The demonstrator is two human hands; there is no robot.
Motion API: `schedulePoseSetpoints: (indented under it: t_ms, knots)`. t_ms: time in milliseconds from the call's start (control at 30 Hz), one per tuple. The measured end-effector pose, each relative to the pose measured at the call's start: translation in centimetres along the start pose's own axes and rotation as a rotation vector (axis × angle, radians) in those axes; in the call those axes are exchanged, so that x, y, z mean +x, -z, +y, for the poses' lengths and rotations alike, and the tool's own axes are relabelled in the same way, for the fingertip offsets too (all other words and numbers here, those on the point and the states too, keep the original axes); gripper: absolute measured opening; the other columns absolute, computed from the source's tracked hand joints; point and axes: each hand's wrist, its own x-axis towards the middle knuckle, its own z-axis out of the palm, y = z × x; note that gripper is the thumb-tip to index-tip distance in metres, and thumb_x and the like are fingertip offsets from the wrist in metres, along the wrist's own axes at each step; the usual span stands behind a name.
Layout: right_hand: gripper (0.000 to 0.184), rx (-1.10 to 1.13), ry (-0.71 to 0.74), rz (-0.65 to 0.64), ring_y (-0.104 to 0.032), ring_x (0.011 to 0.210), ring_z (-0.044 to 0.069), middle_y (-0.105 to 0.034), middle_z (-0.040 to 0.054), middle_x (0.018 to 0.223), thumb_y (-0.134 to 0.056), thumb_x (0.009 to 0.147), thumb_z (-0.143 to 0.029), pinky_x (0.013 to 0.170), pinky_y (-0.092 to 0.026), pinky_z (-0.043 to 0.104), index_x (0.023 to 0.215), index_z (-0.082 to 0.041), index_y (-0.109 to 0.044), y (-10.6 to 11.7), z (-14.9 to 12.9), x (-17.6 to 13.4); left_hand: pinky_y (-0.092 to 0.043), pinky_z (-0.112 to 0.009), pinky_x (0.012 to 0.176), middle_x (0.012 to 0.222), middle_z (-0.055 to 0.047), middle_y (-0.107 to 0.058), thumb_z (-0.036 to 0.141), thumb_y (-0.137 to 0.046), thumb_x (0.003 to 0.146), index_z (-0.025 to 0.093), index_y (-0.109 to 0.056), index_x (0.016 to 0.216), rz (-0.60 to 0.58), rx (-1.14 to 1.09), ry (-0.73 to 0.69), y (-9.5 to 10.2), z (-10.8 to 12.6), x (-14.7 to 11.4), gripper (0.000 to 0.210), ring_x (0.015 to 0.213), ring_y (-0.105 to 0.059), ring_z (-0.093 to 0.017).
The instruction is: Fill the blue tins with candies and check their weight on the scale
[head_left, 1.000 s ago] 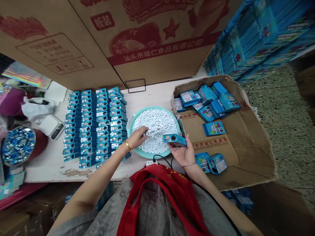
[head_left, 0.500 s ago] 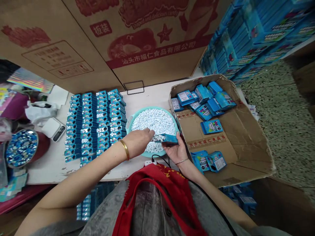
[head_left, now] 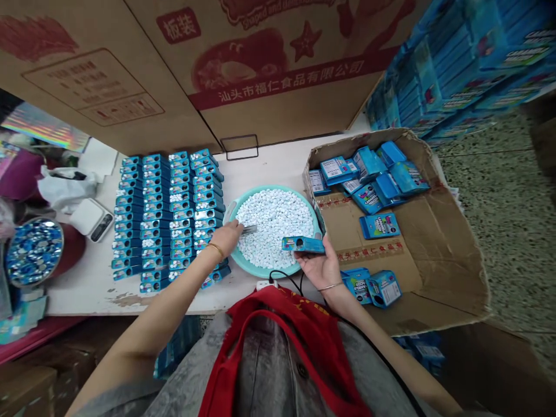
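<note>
My left hand point(head_left: 226, 238) is closed on a small metal scoop point(head_left: 249, 229), at the left side of a round turquoise basin point(head_left: 245, 265). White candies point(head_left: 278, 217) fill the basin, and the scoop's end is over them. My right hand point(head_left: 320, 267) grips a small blue candy box point(head_left: 304, 244) from its right end, above the basin's right part. The box lies nearly level, with a dark round hole showing on its narrow face. Left of the basin, blue boxes point(head_left: 180, 223) stand in several packed rows, and white candies show in many of their holes.
A cut-down cardboard box point(head_left: 428, 255) with loose blue boxes stands at the right. Tall cartons point(head_left: 278, 116) line the back, and stacked blue packs point(head_left: 456, 75) rise at the back right. At left are a small white scale point(head_left: 91, 219) and a container of shiny blue pieces point(head_left: 37, 252).
My left hand has drawn the scoop back from the box, leftward to the basin's left side. The candies seen at the box end no longer show. The view has shifted slightly.
</note>
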Motion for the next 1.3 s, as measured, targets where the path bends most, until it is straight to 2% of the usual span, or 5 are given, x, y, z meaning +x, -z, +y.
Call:
schedulePoseSetpoints:
  t_ms: [167, 400, 767, 1067, 1300]
  knots:
    - [0.028, -0.005, 0.003, 0.009, -0.069, 0.075, 0.018, -0.075, 0.0008, 0.083, -0.067, 0.079, -0.051, 0.066, -0.06, 0.035, 0.089, -0.025, -0.068, 0.2, -0.1, 0.0, -0.047, -0.034, 0.092, 0.118, -0.012, -0.056, 0.005, -0.039, 0.088, 0.015, -0.054, 0.114, 0.015, -0.148, -0.109, -6.5, 2.6, 5.2, 0.032, 0.108, -0.056, -0.022]
    - [0.03, -0.015, 0.0, -0.018, -0.07, 0.08, 0.019, -0.076, 0.0005, 0.089, -0.069, 0.078, -0.051, 0.069, -0.06, 0.036, 0.093, -0.025, -0.069, 0.4, -0.2, -0.1, -0.046, -0.035, 0.098, 0.119, -0.013, -0.058, 0.008, -0.047, 0.084, 0.012, -0.051, 0.119, 0.08, -0.361, -0.211, -7.8, 4.2, 6.7, 0.036, 0.109, -0.057, -0.022]
    - [0.037, 0.029, -0.032, -0.004, -0.069, 0.08, 0.019, -0.075, 0.0039, 0.086, -0.068, 0.078, -0.055, 0.072, -0.06, 0.035, 0.094, -0.021, -0.068, 0.0, 0.8, 0.5, -0.047, -0.036, 0.092, 0.109, -0.011, -0.059, 0.025, -0.046, 0.094, 0.015, -0.051, 0.115, 0.174, -0.404, -0.462, 2.7, 0.8, -3.1, 0.024, 0.102, -0.056, -0.02]
    - [0.029, 0.034, -0.032, -0.097, -0.069, 0.077, 0.019, -0.075, 0.002, 0.089, -0.066, 0.081, -0.048, 0.068, -0.059, 0.035, 0.095, -0.022, -0.066, -0.8, 1.6, 0.0, -0.049, -0.032, 0.081, 0.108, -0.011, -0.06, 0.01, -0.047, 0.086, 0.013, -0.054, 0.107, -0.084, 0.014, -0.397, 9.2, 6.4, -5.1, 0.022, 0.095, -0.061, -0.021]
    - [0.035, 0.017, -0.048, -0.118, -0.069, 0.076, 0.018, -0.075, 0.004, 0.09, -0.066, 0.08, -0.051, 0.066, -0.059, 0.033, 0.097, -0.021, -0.067, -0.5, 1.7, 0.3, -0.05, -0.032, 0.065, 0.101, -0.014, -0.061, 0.0, -0.036, 0.088, 0.01, -0.055, 0.109, -0.114, 0.289, -0.295, 12.4, 10.9, -7.5, 0.03, 0.085, -0.065, -0.024]
